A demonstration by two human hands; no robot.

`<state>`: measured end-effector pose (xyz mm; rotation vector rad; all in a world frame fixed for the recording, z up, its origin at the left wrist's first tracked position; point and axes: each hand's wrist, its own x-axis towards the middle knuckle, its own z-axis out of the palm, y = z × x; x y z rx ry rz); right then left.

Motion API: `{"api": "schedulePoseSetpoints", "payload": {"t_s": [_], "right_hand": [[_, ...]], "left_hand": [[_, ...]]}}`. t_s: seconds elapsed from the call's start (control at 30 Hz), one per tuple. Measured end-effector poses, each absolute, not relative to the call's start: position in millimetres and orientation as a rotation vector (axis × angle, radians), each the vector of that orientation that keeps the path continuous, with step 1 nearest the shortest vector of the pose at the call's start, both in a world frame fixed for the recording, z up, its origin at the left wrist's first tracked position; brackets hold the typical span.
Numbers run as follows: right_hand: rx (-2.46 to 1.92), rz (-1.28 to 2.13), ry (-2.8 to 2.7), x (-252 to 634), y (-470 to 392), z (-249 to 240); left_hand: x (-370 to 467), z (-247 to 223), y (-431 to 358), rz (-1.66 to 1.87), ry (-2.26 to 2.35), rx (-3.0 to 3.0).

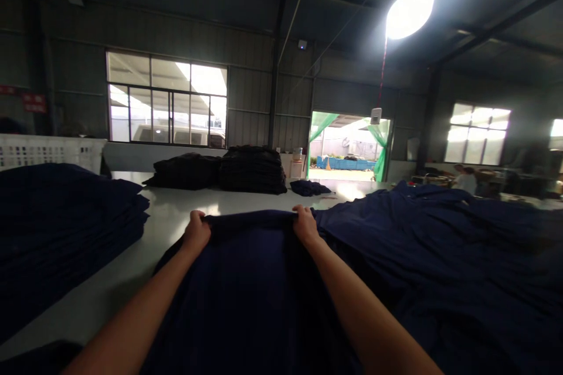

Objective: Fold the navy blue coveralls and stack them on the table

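A dark blue garment (pixel 250 281) is stretched between my two hands over a pale table (pixel 171 211). My left hand (pixel 197 231) is closed on its far left corner. At the far right corner, my right hand (pixel 305 224) grips the cloth with bent fingers. The edge between them is nearly straight, and the rest hangs down toward me. Loose dark blue cloth (pixel 440 240) lies heaped to the right, close beside my right hand. A stack of dark blue garments (pixel 65 222) stands at the left.
Black folded stacks (pixel 253 170) sit toward the table's far side, near a small dark blue bundle (pixel 310 187). A white crate (pixel 53 151) stands behind the left stack. A person (pixel 466 180) is far off at the right. A switch box (pixel 376 116) hangs overhead.
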<state>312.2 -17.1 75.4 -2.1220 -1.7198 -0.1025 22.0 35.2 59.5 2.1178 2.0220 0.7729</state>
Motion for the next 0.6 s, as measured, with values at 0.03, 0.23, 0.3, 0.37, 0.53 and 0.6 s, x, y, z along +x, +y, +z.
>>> {"api": "schedulePoseSetpoints", "payload": {"t_s": [0.03, 0.23, 0.3, 0.37, 0.53, 0.6], "right_hand": [[-2.097, -0.086, -1.763, 307, -16, 73], [-2.118, 0.2, -2.067, 282, -46, 51], [-2.217, 0.279, -2.096, 271, -71, 43], [-2.328, 0.307, -2.103, 260, -100, 33], [-2.231, 0.245, -2.119, 249, -145, 2], [-2.208, 0.299, -2.116, 254, -140, -9]], "left_hand": [[25, 57, 33, 0.785, 1.977, 2.169], [21, 30, 12, 0.165, 1.504, 2.415], [18, 23, 4, 0.112, 1.497, 2.407], [17, 14, -8, 0.007, 1.544, 2.376], [18, -16, -44, -0.339, 1.67, 2.209], [16, -21, -52, -0.354, 1.658, 2.193]]}}
